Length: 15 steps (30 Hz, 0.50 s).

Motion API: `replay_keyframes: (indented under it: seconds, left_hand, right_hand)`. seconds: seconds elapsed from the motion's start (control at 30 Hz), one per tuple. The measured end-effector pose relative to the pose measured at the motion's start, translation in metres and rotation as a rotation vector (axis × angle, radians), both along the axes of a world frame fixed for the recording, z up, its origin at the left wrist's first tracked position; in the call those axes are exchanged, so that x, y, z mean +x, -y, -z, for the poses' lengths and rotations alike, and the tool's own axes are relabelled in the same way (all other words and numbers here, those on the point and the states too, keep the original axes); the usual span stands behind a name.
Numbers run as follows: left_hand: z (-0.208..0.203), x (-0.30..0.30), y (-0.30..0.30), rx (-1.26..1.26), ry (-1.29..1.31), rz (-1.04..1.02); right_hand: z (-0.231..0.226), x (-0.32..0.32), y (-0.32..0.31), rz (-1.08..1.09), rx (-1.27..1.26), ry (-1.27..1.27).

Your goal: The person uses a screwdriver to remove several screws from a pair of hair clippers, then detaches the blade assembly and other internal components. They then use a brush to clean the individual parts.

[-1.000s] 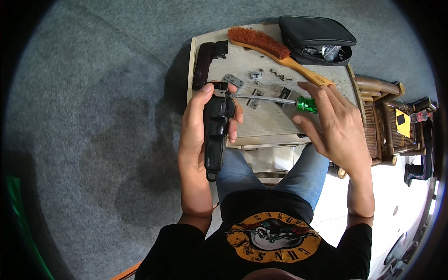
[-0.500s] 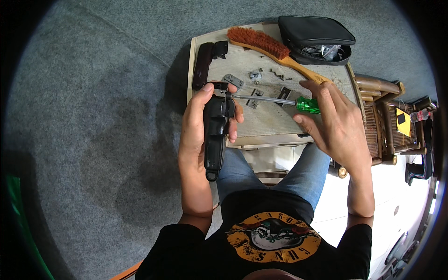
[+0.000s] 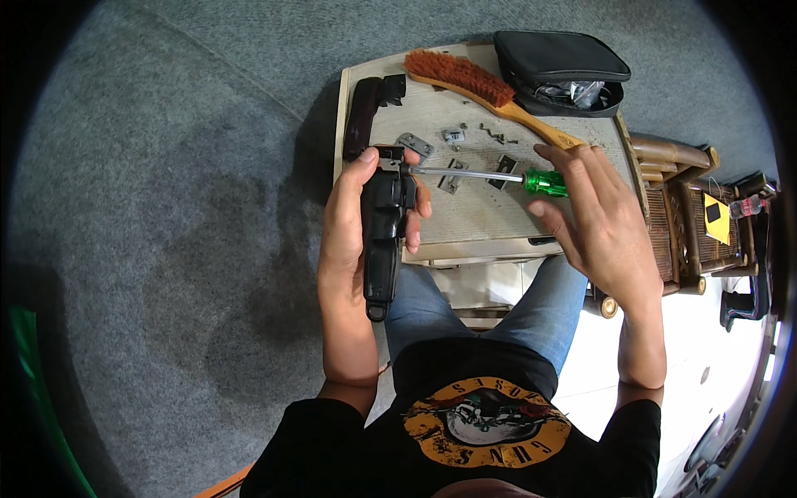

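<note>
My left hand (image 3: 342, 217) is closed round the black body of a hair clipper (image 3: 383, 241), which stands lengthwise with its metal head end away from me. In my right hand (image 3: 610, 220) is the green handle of a screwdriver (image 3: 545, 183); the fingers lie around its end. The steel shaft runs left to the clipper's side near the head, and its tip meets a small part there. Beyond the clipper on the table lie a metal blade (image 3: 414, 146), a second flat metal plate (image 3: 453, 177), a black-and-metal bracket (image 3: 503, 173) and a small pale block (image 3: 453, 135).
On the wooden table (image 3: 490, 224) a dark clipper cover (image 3: 362, 116) lies at the left. A brush with reddish bristles (image 3: 459, 75) lies across the back beside an open black case (image 3: 564, 66). Small screws and a spring (image 3: 494, 131) are scattered mid-table. Bamboo furniture (image 3: 677, 224) stands at the right.
The screwdriver handle has turned slightly, and my right fingers have shifted a little around it. The clipper and my left hand stay in place.
</note>
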<state>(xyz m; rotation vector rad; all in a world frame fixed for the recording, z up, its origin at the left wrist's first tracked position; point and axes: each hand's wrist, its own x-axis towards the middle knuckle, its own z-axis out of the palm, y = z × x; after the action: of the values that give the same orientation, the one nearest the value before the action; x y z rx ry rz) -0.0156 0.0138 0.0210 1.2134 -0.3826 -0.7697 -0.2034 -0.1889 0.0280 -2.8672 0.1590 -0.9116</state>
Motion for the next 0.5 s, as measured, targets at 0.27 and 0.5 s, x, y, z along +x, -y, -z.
replay_keyframes:
  seconds: [0.27,0.5]
  left_hand:
    - [0.0034,-0.0002,-0.0003,-0.003,0.001,-0.014]
    - [0.0050,0.0034,-0.0023,-0.022,-0.002,0.031]
  right_hand:
    - [0.0004,-0.0021,0.0040,-0.041,-0.046,-0.012]
    - [0.0018,-0.0018,0.0029,-0.007,0.010,-0.003]
